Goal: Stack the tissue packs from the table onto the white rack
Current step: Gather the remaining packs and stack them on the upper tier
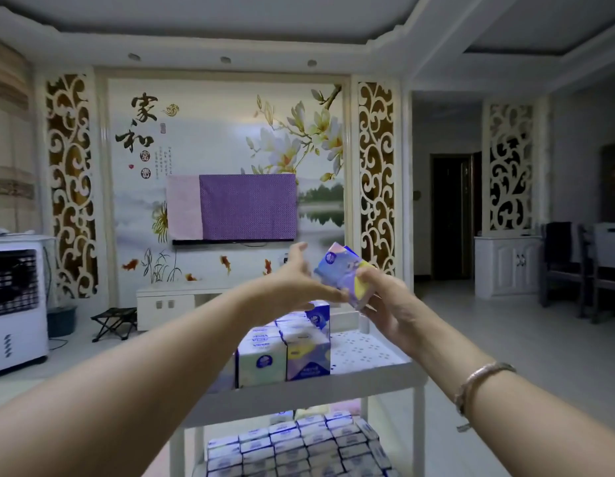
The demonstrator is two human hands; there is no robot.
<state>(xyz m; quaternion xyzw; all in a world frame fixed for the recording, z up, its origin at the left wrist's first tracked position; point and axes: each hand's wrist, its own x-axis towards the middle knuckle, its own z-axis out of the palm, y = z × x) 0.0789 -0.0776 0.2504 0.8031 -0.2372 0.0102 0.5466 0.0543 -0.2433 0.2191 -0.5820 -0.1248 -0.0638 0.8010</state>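
Gripping a tissue pack (345, 273) above the rack (375, 368) — right fingers (368, 275) clenched, left hand (295, 277) seemingly released beside it.

Head-height view across white rack (309, 387)

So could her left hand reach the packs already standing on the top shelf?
Probably yes. The left hand is open and hovers just above the standing packs on the white rack, with nothing between them; only the right hand is busy, holding a pack.
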